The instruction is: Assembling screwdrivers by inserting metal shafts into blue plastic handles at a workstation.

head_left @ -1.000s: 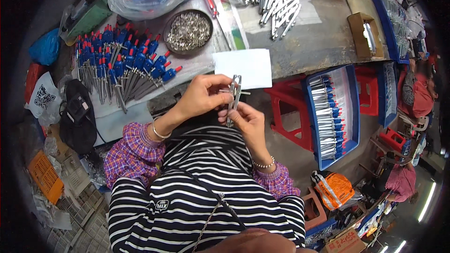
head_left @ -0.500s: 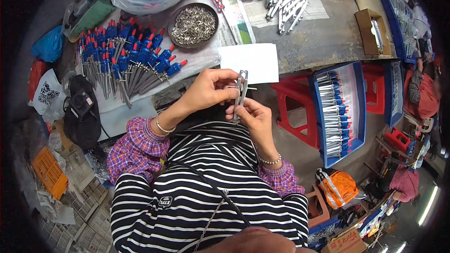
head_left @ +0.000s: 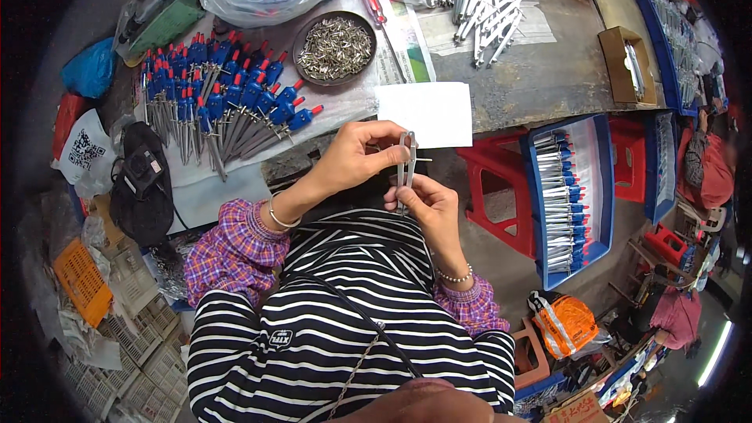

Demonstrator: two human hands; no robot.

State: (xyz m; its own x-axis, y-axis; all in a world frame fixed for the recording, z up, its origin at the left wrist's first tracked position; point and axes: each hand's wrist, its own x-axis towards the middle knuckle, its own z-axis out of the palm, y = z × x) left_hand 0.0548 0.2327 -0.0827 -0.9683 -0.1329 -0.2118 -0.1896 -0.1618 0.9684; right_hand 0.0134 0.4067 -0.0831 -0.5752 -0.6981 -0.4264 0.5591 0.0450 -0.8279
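My left hand (head_left: 362, 155) pinches the upper part of a slim metal piece with two long parallel arms (head_left: 412, 158). A thin pin (head_left: 424, 160) sticks out sideways from it near my left fingertips. Lower down, the fingers of my right hand (head_left: 431, 207) close round the same piece, just in front of my body. The piece stands nearly upright in the picture, and my fingers hide parts of it. A white sheet of paper (head_left: 439, 113) lies on the table edge beyond my hands.
On the table are many blue, red-tipped metal tools (head_left: 243, 102), a bowl of small metal pins (head_left: 335, 48), a screwdriver (head_left: 372, 1), a bag of blue parts (head_left: 270, 0) and loose metal strips (head_left: 489, 12). At the right, a blue tray (head_left: 603, 243) sits over red stools (head_left: 501, 196).
The metal piece has turned slightly in my fingers and its two arms look closer together. The pin shows less to the left. The whole view has shifted a little.
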